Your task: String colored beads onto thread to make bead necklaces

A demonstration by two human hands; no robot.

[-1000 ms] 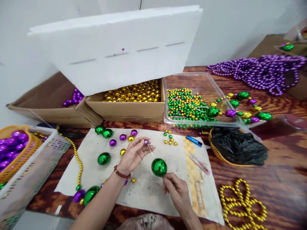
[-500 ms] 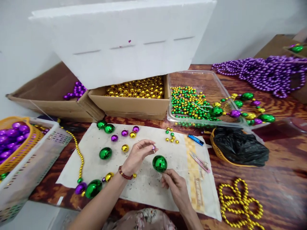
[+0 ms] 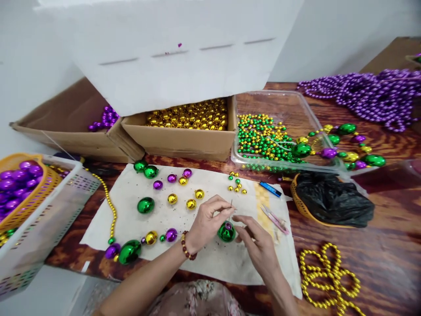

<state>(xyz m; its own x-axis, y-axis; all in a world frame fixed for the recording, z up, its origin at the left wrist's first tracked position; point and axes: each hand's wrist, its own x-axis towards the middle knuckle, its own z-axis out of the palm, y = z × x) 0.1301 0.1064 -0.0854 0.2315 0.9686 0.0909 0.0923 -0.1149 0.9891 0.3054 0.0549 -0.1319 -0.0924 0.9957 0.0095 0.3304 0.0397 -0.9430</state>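
My left hand (image 3: 210, 219), with a beaded bracelet at its wrist, pinches a thin needle (image 3: 231, 203) above a large green ball (image 3: 226, 232). A small purple bead (image 3: 228, 225) shows at the top of that ball. My right hand (image 3: 255, 239) is at the ball's right side, its fingers slightly curled and apart; whether a fingertip touches the ball or thread is unclear. Left of my left wrist, a strand with a purple ball (image 3: 171, 235), a gold ball (image 3: 151, 237) and a large green ball (image 3: 130, 252) lies on the white cloth (image 3: 194, 267).
Loose balls lie on the cloth, with a blue cutter (image 3: 270, 189) and pink snips (image 3: 275, 219) at right. Behind stand a box of gold beads (image 3: 177, 139) and a clear tray (image 3: 286, 164). Baskets (image 3: 70, 188) flank the cloth; gold strands (image 3: 329, 276) lie at right.
My left hand has moved right, over the green ball, uncovering gold balls and a strand's purple ball. The green ball sits lower, and my right hand's fingers have loosened from its underside.
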